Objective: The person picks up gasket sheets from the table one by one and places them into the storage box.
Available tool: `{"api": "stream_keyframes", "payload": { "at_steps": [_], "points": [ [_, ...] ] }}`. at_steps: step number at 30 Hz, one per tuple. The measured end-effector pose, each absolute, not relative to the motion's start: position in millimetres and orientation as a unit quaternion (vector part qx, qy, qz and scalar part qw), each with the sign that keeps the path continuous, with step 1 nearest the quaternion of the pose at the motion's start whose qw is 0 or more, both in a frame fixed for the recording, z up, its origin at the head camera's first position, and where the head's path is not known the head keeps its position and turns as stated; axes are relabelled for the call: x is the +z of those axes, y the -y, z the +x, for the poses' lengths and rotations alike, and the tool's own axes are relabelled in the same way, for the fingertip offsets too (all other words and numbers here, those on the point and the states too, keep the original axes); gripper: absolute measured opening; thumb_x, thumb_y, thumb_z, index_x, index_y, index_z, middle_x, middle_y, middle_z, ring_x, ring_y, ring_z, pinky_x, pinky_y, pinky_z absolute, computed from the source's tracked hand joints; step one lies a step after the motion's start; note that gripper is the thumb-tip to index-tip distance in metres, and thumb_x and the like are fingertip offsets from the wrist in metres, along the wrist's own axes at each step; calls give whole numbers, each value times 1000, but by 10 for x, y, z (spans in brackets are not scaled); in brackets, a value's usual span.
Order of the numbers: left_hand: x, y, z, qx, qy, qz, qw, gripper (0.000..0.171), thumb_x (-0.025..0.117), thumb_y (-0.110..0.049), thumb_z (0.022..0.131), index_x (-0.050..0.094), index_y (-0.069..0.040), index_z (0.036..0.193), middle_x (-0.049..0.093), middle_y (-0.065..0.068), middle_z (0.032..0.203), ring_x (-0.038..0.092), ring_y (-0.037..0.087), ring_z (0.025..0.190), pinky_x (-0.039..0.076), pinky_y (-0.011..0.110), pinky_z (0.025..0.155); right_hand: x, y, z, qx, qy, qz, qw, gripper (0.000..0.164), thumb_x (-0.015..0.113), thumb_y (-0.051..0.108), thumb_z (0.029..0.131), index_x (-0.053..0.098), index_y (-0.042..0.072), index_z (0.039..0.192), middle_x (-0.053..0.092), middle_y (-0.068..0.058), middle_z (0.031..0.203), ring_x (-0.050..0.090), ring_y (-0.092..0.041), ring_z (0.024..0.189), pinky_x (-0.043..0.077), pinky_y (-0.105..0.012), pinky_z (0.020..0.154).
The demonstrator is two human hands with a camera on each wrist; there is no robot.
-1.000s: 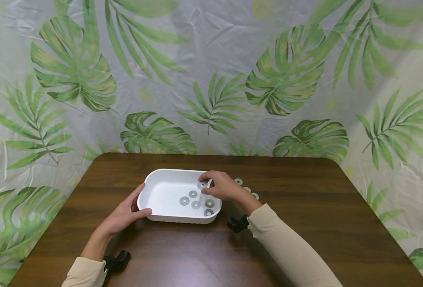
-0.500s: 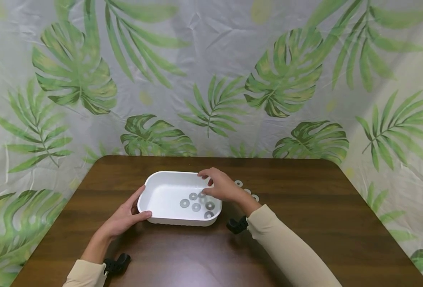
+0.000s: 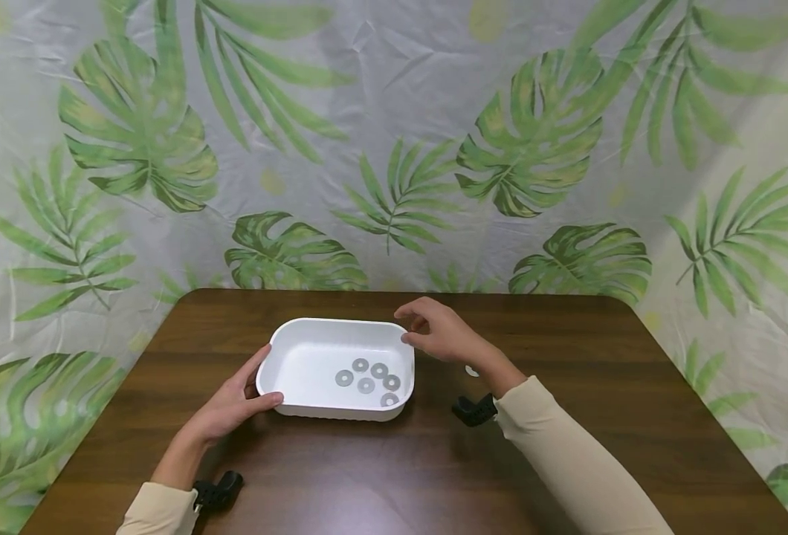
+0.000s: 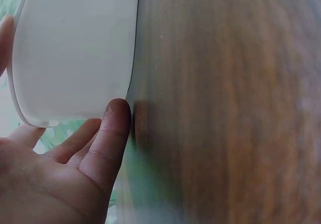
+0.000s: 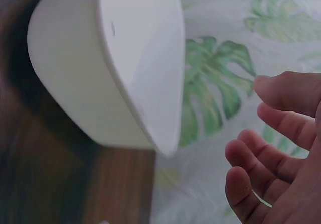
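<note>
White tray (image 3: 300,358) on brown wood tbl (image 3: 568,364), L of ctr, w/ 6 grey ring discs (image 3: 371,386) flat inside, all in R half. Gripped at L end by L hand (image 3: 229,405). Just beside back R corner: R hand (image 3: 444,332), empty, loosely curved, thumb & fingertips apart. On tbl, partly hidden: pale disc (image 3: 472,371). Behind: green leaf-print cloth (image 3: 394,200).
</note>
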State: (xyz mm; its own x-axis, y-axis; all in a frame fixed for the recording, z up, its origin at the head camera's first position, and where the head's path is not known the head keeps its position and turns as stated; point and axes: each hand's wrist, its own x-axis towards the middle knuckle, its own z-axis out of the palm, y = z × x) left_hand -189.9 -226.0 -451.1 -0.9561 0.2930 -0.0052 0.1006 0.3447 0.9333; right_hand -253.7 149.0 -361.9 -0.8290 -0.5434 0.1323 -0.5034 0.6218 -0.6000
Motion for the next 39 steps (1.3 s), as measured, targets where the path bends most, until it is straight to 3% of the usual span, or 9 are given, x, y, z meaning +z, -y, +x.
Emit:
{"api": "stream_keyframes", "payload": {
  "at_steps": [9,20,36,39],
  "points": [
    [-4486,2246,-1884,556,-818,124,84,92,71,-14,90,11,-4,159,27,34,156,40,44,135,42,11,89,-3549,-1881,-2489,-284,-917,-280,31,36,66,18,95,61,9,130,58,-14,132,62,-32,108,51,-48,92],
    [-4485,2253,-1880,560,-814,124,89,92,70,-14,91,10,-5,160,23,34,158,36,45,138,41,10,90,-3989,-2282,-2693,-225,-948,-218,50,35,63,14,96,61,1,128,58,-21,129,61,-34,107,52,-48,88],
    [-4486,2257,-1893,560,-814,122,90,92,71,-14,91,10,-7,160,21,33,159,37,45,138,41,10,90,-4316,-2192,-3000,-196,-961,-181,70,42,61,23,97,59,-5,128,63,-24,122,58,-39,112,48,-52,95],
    [-4487,2262,-1887,557,-816,120,90,92,71,-14,90,11,-7,160,22,33,159,38,45,138,41,11,89,-4349,-2129,-3022,-188,-966,-162,72,41,64,27,96,63,0,127,63,-21,118,58,-36,107,49,-51,90]
  ]
}}
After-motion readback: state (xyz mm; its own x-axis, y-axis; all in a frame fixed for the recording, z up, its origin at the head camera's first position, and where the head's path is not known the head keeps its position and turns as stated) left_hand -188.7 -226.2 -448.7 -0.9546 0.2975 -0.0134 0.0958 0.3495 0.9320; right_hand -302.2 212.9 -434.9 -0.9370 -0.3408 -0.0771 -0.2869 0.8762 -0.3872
